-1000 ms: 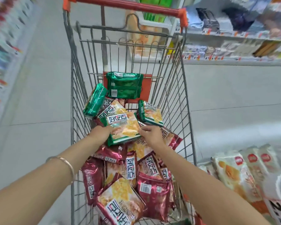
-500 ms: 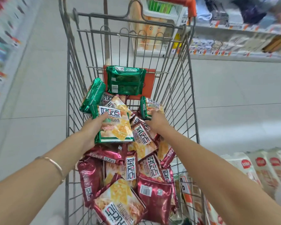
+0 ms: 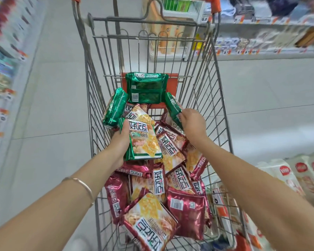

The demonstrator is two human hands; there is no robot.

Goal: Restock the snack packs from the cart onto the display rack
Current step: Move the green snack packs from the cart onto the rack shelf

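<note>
Packs in wire cart (image 3: pixel 91 98) carry Chinese characters in white label box; smaller print too blurred to read. Left hand (image 3: pixel 121 142) closed around left edge of green-trimmed pack (image 3: pixel 143 140), thumb on front, pack lifted above red packs (image 3: pixel 187 211). Right hand (image 3: pixel 193 122) bent at wrist, fingers pinching second green pack (image 3: pixel 172 107) on edge near cart's right wall. Beyond hands, green pack with barcode (image 3: pixel 146 89) leans on orange panel. Bangle (image 3: pixel 82 185) on left wrist. Shelf price tags (image 3: pixel 225 52) unreadable.
</note>
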